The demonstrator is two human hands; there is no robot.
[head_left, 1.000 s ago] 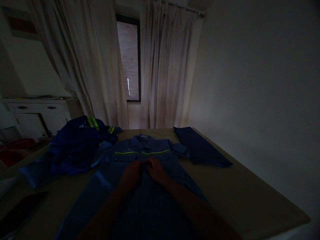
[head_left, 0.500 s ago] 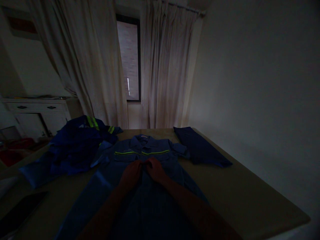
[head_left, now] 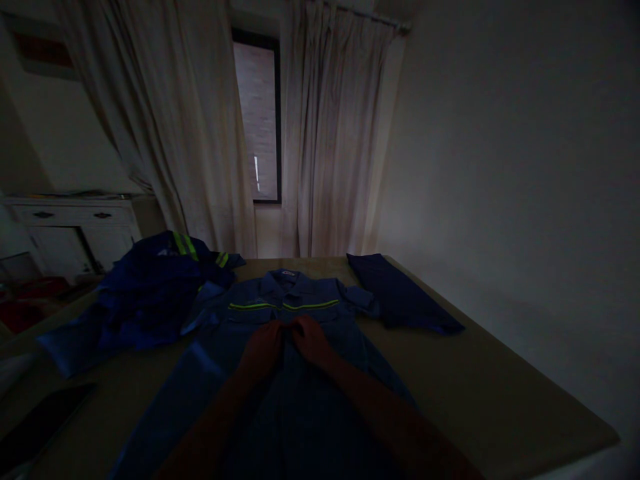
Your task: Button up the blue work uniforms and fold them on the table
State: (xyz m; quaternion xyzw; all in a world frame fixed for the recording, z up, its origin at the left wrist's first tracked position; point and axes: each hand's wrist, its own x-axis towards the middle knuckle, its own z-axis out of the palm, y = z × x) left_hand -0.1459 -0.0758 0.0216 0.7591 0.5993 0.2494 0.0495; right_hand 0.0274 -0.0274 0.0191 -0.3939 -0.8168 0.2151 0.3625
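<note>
A blue work shirt (head_left: 235,347) with a yellow-green reflective stripe across the chest lies flat, front up, on the table (head_left: 500,393). My left hand (head_left: 263,347) and my right hand (head_left: 310,340) meet at the shirt's centre front just below the stripe. Both have their fingers pinched together on the front edges of the shirt. The room is dim and the fingertips are hard to make out.
A heap of blue work clothes (head_left: 145,293) with reflective stripes lies at the left. A folded dark blue garment (head_left: 400,293) rests at the back right. A dark flat object (head_left: 40,427) sits at the near left. Curtains (head_left: 320,133), a window and a white dresser (head_left: 70,230) stand behind.
</note>
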